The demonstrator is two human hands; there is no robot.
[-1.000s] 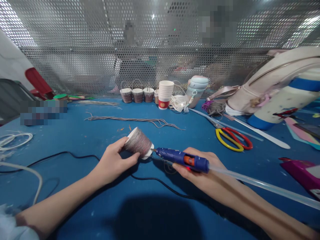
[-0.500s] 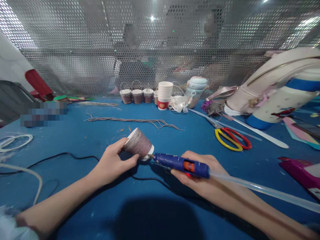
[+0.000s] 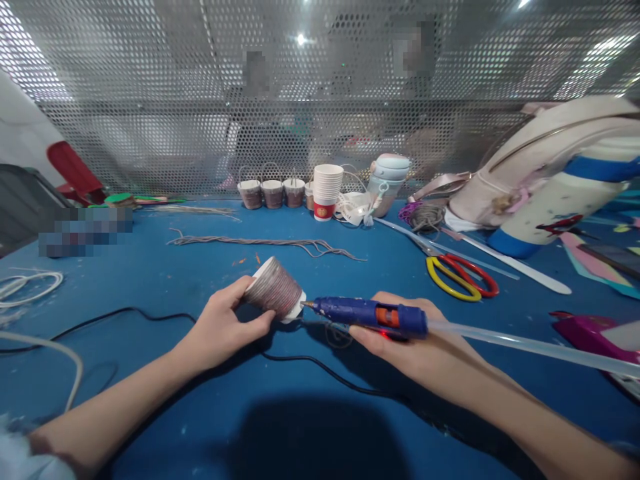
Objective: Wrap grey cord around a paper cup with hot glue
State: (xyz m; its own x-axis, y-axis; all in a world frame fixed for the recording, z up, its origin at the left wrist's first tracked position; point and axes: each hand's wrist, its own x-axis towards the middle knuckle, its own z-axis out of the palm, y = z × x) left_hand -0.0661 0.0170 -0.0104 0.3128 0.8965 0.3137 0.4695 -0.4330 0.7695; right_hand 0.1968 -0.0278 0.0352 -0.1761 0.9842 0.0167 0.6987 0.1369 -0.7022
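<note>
My left hand [image 3: 225, 327] grips a paper cup [image 3: 276, 288] wound with greyish-pink cord, tilted on its side with the white base turned to the right. In my right hand [image 3: 400, 333] is a blue hot glue gun [image 3: 367, 315]. Its metal nozzle points left and sits at the edge of the cup's base; I cannot tell whether it touches. From the gun's back a long clear glue stick [image 3: 525, 345] runs out to the right. A red light glows beneath the gun's body. The fingers round its handle are partly hidden.
Strands of grey cord [image 3: 260, 241] lie beyond the cup. At the back stand several cord-wrapped cups [image 3: 273, 195], stacked paper cups [image 3: 327, 190] and a bottle [image 3: 389, 180]. Scissors [image 3: 453, 279], a bag [image 3: 530, 160] and a large bottle [image 3: 565, 200] are right. A black cable [image 3: 320, 363] crosses the blue table.
The glue gun has shifted slightly to the right and tilted more level, its nozzle drawing back a little along the cup's base. The left hand and cup have barely moved.
</note>
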